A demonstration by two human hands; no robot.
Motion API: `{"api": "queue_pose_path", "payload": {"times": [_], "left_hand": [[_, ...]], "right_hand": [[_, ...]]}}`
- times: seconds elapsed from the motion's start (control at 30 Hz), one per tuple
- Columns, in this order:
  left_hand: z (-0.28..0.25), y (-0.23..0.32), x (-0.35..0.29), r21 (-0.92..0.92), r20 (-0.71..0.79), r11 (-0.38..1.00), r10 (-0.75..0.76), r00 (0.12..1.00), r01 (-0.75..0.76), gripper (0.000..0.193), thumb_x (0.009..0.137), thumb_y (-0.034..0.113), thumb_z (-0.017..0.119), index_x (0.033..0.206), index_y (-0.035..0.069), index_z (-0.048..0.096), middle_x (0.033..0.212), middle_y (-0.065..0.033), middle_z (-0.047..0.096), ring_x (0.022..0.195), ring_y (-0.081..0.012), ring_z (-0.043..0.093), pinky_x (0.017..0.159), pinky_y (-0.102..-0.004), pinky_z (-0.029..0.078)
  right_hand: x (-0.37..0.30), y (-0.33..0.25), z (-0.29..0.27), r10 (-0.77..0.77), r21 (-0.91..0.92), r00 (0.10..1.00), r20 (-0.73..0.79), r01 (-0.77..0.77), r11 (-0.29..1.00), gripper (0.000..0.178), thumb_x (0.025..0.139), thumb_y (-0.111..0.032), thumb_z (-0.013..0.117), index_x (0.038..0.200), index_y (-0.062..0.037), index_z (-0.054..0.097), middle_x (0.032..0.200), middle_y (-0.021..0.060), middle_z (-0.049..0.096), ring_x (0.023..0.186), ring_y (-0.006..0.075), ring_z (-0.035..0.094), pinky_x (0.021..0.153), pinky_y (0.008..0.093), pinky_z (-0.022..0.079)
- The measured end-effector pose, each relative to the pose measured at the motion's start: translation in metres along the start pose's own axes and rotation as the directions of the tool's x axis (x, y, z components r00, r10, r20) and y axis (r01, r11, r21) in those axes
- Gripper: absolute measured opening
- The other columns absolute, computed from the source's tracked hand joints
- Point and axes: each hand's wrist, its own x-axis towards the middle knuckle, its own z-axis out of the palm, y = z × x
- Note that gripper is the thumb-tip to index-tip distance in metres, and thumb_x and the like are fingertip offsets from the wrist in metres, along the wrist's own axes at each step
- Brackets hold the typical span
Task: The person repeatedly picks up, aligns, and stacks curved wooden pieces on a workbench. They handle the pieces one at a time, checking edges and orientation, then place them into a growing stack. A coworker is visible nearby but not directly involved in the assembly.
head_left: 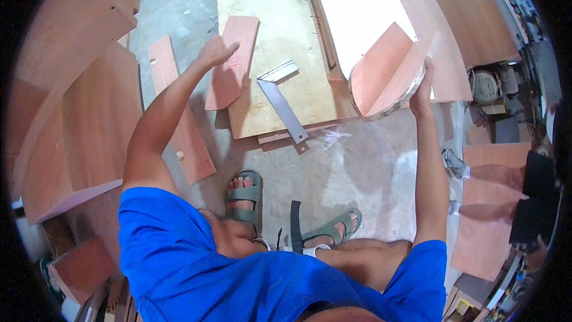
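Note:
My left hand (215, 53) is at the left edge of a reddish wooden board (235, 74) with a rounded near end. Its thumb lies across the board's face, while the other fingers are mostly hidden. On the right, my right hand (422, 90) grips the side of a curved wooden piece (387, 80), which has a rough rounded edge and an upright face meeting it along a crease. That piece is at the near end of a bright white panel (351, 12). Between my hands, a metal try square (282, 107) rests on a pale plywood sheet (268, 18).
A narrow board with holes (187, 137) lies on the concrete floor (369, 167) at left. Large wooden panels (89, 125) stand along the left side. At far right, another person's legs (494, 194) are beside a flat board (482, 250). Clear plastic scrap (333, 136) lies near the plywood.

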Motion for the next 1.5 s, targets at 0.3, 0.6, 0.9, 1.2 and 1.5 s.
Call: {"api": "queue_pose_path", "payload": {"times": [0.3,0.6,0.9,1.2,1.5], "left_hand": [[0.040,0.060,-0.066,0.043,0.011,0.980,-0.196,0.980,0.196,0.098,0.071,0.059,0.084,0.134,-0.002,0.042,0.139,-0.0303,0.040,0.129,-0.0518,0.044,0.096,-0.0646,0.046],[0.036,0.014,-0.047,-0.122,-0.034,0.949,-0.296,0.954,0.291,0.101,0.067,0.058,0.084,0.132,-0.009,0.044,0.128,-0.0320,0.055,0.118,-0.0447,0.058,0.094,-0.0547,0.052],[-0.046,0.129,-0.087,-0.740,-0.067,0.668,0.031,0.997,-0.071,0.081,0.073,0.054,0.084,0.113,-0.007,0.047,0.093,-0.0122,0.059,0.077,-0.0196,0.062,0.067,-0.0330,0.052],[-0.049,0.273,-0.111,-0.628,-0.242,0.666,0.324,0.915,-0.402,0.069,0.069,0.036,0.091,0.107,0.000,0.046,0.092,-0.0125,0.060,0.081,-0.0180,0.062,0.072,-0.0324,0.053],[-0.023,0.356,-0.133,-0.367,-0.251,0.813,0.382,0.889,-0.453,0.075,0.063,0.038,0.087,0.110,-0.007,0.051,0.101,-0.0199,0.064,0.098,-0.0327,0.059,0.084,-0.0436,0.052]], "right_hand": [[0.015,0.004,-0.026,0.090,-0.039,0.995,-0.052,-0.092,0.995,0.077,0.095,-0.064,0.044,0.150,-0.0100,0.043,0.136,0.0134,0.058,0.117,0.0256,0.059,0.097,0.0432,0.048],[-0.014,-0.027,-0.007,0.176,-0.033,0.983,-0.051,-0.178,0.983,0.069,0.095,-0.056,0.052,0.143,-0.0073,0.045,0.133,0.0185,0.054,0.113,0.0293,0.057,0.092,0.0513,0.049],[-0.018,-0.027,-0.016,0.142,-0.240,0.982,-0.128,-0.169,0.956,0.130,0.076,-0.072,0.075,0.156,0.0058,0.008,0.149,0.0356,0.033,0.134,0.0467,0.044,0.095,0.0600,0.052],[-0.005,0.003,-0.057,0.088,0.097,0.985,-0.148,-0.074,0.993,0.030,0.087,-0.003,0.060,0.115,0.0080,0.059,0.107,0.0192,0.065,0.089,0.0246,0.068,0.077,0.0383,0.059],[-0.048,-0.012,-0.147,0.046,0.117,0.948,-0.314,-0.009,0.993,0.025,0.089,-0.004,0.060,0.110,0.0070,0.057,0.104,0.0194,0.065,0.091,0.0276,0.068,0.080,0.0402,0.058]]}}
